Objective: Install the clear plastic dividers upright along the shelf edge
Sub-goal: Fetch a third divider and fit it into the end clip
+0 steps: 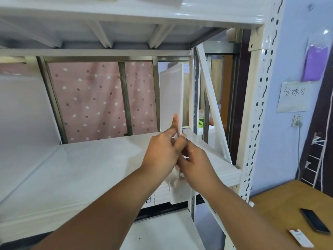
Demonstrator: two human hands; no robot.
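A translucent plastic divider [171, 98] stands upright on the white metal shelf [81, 168], near its right end. My left hand [162, 152] pinches the divider's near edge, thumb raised along it. My right hand [194, 163] grips the same edge just below, close against the left hand. The divider's lower front part hangs over the shelf's front lip [180, 193], partly hidden by my hands.
A slotted white upright post [255, 123] and a diagonal brace [210, 105] bound the shelf on the right. Another shelf [126, 17] sits overhead. A wooden table [288, 210] at lower right holds a black phone [314, 221] and a small card [300, 238].
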